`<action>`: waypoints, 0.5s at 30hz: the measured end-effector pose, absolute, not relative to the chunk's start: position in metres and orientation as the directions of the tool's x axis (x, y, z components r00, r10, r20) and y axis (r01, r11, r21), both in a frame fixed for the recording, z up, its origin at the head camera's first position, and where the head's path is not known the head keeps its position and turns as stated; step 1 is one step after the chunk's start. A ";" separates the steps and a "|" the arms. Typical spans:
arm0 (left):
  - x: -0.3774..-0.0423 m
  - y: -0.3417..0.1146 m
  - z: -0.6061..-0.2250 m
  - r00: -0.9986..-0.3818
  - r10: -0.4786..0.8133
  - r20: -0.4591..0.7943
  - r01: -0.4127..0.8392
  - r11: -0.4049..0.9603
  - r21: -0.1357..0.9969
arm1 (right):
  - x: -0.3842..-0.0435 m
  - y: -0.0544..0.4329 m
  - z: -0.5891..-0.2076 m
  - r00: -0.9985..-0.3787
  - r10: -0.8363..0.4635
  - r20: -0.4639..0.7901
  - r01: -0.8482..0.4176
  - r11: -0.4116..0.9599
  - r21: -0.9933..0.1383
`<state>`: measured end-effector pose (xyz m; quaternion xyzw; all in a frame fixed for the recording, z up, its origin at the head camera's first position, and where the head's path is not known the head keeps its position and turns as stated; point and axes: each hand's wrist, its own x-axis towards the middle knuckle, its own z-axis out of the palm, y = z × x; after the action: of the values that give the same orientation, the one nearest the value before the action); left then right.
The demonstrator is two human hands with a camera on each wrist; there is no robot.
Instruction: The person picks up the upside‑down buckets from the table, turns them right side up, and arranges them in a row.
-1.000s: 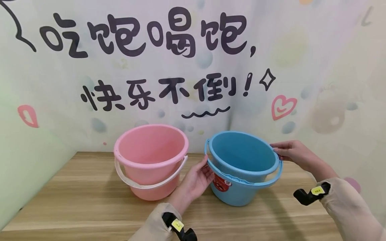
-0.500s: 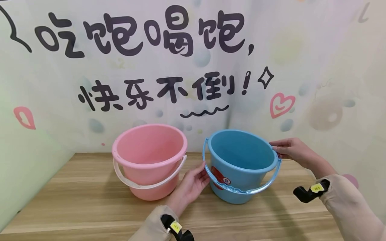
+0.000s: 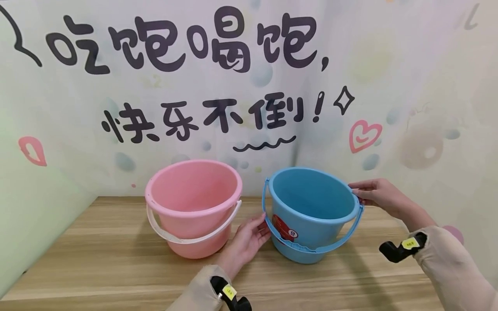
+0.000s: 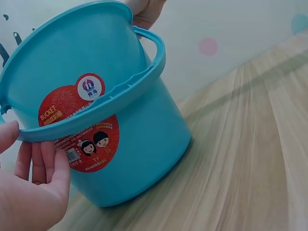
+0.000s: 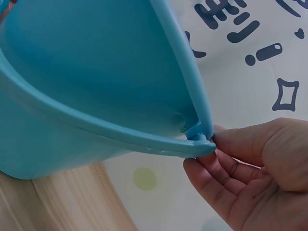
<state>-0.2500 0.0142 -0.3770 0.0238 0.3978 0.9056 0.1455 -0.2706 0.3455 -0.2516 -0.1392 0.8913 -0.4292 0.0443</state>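
Note:
A blue bucket (image 3: 307,233) stands upright on the table, right of centre in the head view. Its matching blue handle (image 3: 338,244) hangs slanted across the front, over a red round label (image 4: 103,144). My left hand (image 3: 249,237) is at the handle's left part, thumb against it and fingers bent beneath, beside the label in the left wrist view. At the far right of the rim, where the handle joins, my right hand (image 5: 255,168) pinches the bucket between thumb and fingers. To the left stands a pink bucket (image 3: 198,222) with a white handle (image 3: 183,239), apart from both hands.
Both buckets stand on a wood-grain table (image 3: 97,259). Behind the table's back edge hangs a pale backdrop (image 3: 218,147) with large dark lettering. A light green wall (image 3: 35,216) closes off the left side.
The blue bucket's handle has swung lower at the front, showing more of the red label above it. My left hand has gone slightly down and left; my right hand keeps its place at the rim.

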 end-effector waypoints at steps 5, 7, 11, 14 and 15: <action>-0.251 0.013 -0.377 -0.957 0.272 -0.097 -0.252 -0.619 0.744 | -0.271 0.346 -0.251 -0.956 -0.291 0.043 -0.214 0.589 -0.779; -0.252 0.013 -0.377 -0.958 0.269 -0.103 -0.252 -0.612 0.749 | -0.271 0.345 -0.250 -0.956 -0.291 0.043 -0.214 0.588 -0.780; -0.251 0.012 -0.376 -0.958 0.266 -0.110 -0.254 -0.603 0.756 | -0.271 0.344 -0.250 -0.959 -0.281 0.039 -0.203 0.582 -0.787; -0.249 0.011 -0.374 -0.957 0.266 -0.117 -0.258 -0.591 0.765 | -0.271 0.344 -0.251 -0.961 -0.273 0.036 -0.194 0.579 -0.792; -0.249 0.011 -0.373 -0.957 0.265 -0.120 -0.259 -0.585 0.769 | -0.271 0.344 -0.251 -0.961 -0.273 0.036 -0.194 0.578 -0.793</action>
<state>-0.2485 0.0112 -0.3732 0.0038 0.4312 0.8902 0.1470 -0.2706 0.3438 -0.2508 -0.1316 0.8871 -0.4401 0.0452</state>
